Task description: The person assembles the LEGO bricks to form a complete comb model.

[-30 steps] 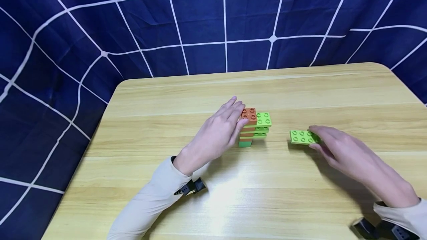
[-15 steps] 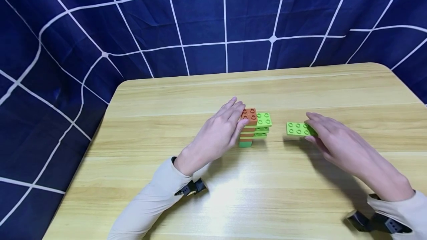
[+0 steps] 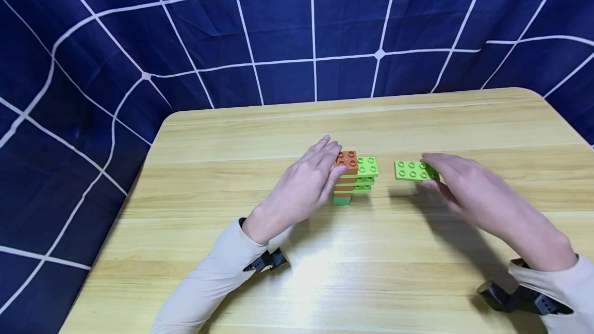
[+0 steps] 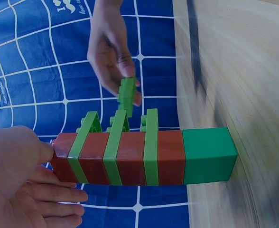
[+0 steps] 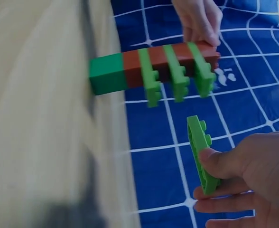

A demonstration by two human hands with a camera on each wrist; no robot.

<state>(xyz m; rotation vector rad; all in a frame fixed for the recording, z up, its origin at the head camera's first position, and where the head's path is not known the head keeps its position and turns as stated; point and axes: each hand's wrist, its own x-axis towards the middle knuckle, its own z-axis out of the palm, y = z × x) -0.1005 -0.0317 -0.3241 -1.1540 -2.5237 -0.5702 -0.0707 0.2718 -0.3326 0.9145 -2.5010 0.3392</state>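
Observation:
A brick tower (image 4: pixel 130 156) stands upright on the table, with a dark green block (image 4: pixel 209 156) at its base. Above that, reddish-brown bricks alternate with light green plates that jut out to one side. My left hand (image 3: pixel 299 182) holds the tower near its top, thumb and fingers on either side of the uppermost reddish-brown brick (image 3: pixel 347 162). To the right of the tower, my right hand (image 3: pixel 487 200) pinches one end of a loose light green plate (image 3: pixel 410 170), studs facing up. The plate is in the air, a short gap away from the tower's jutting plates.
The wooden table (image 3: pixel 223 143) has rounded far corners. Behind it and at its sides hangs a dark blue cloth (image 3: pixel 278 24) with white lines. A black wrist camera (image 3: pixel 266 261) sits on the left wrist, another black device (image 3: pixel 510 298) on the right.
My right hand has carried the light green plate away from me and slightly left, nearer the tower's top. My left hand and the tower have stayed in place.

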